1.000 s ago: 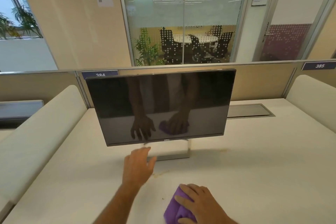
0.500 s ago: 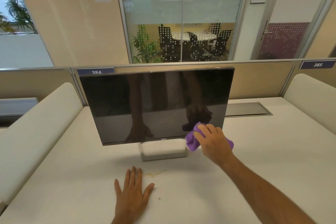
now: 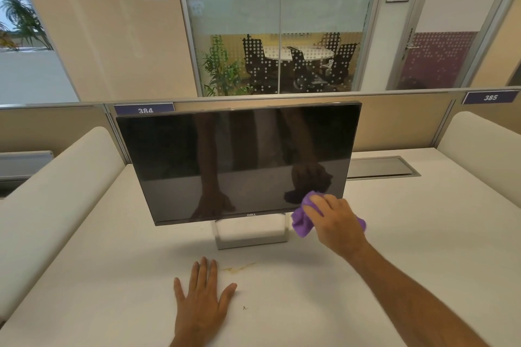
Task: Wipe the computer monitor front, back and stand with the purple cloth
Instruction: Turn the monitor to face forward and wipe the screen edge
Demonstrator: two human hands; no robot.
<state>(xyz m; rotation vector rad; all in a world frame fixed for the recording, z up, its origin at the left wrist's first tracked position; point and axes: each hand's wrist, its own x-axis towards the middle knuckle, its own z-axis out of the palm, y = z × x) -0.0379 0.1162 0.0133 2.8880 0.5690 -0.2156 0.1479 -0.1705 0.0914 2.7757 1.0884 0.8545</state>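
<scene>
A black flat monitor [image 3: 239, 160] stands on a silver open-frame stand [image 3: 251, 242] in the middle of the white desk [image 3: 408, 234], its dark screen facing me. My right hand [image 3: 334, 222] grips a bunched purple cloth [image 3: 301, 224] at the screen's lower right corner; the cloth is at the screen's bottom edge there. My left hand [image 3: 201, 301] lies flat on the desk in front of the stand, fingers spread, holding nothing. The monitor's back is hidden.
A yellowish stain [image 3: 238, 267] marks the desk just in front of the stand. Padded white dividers [image 3: 56, 186] flank the desk on both sides. A grey cable hatch [image 3: 380, 167] lies behind the monitor to the right, before a beige partition [image 3: 394, 121].
My right hand lifted the cloth from the desk near me up to the screen's lower right corner. My left hand drew back from the stand and settled flat on the desk.
</scene>
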